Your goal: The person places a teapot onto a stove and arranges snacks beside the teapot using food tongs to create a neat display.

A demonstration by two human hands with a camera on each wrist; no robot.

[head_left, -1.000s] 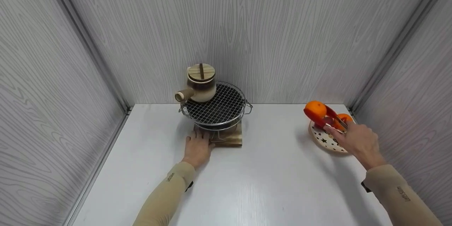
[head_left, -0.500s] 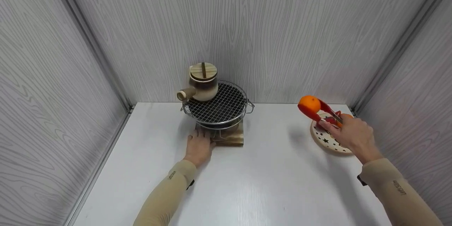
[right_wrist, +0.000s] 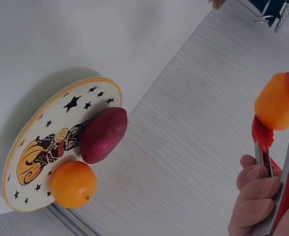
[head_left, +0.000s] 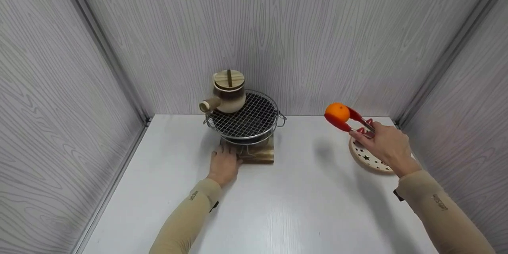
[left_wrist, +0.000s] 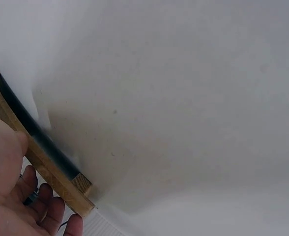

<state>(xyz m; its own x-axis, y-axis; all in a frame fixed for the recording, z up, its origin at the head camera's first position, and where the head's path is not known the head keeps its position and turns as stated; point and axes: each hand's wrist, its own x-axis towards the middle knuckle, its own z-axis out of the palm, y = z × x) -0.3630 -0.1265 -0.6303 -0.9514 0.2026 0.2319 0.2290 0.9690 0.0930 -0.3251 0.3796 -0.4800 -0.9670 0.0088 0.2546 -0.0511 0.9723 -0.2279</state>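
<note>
My right hand (head_left: 388, 147) grips red-tipped metal tongs (head_left: 357, 116), which pinch an orange (head_left: 337, 112) in the air left of a star-patterned plate (head_left: 363, 158). In the right wrist view, a second orange (right_wrist: 73, 184) and a dark purple-red, sweet-potato-like item (right_wrist: 104, 135) sit on that plate. My left hand (head_left: 223, 168) holds the left front corner of a wooden board (head_left: 260, 154), its thumb at the edge in the left wrist view. Above the board stands a round wire-mesh grill (head_left: 254, 117). A side-handled clay pot (head_left: 229, 95) with a wooden lid rests on the mesh.
The white table (head_left: 278, 206) has grey wood-grain panels (head_left: 317, 39) at its back and both sides. The grill's wire side handle (head_left: 281, 120) sticks out to the right. White table surface lies between grill and plate.
My right hand has moved left with the tongs and the orange, away from over the plate. My left hand stays at the board's corner.
</note>
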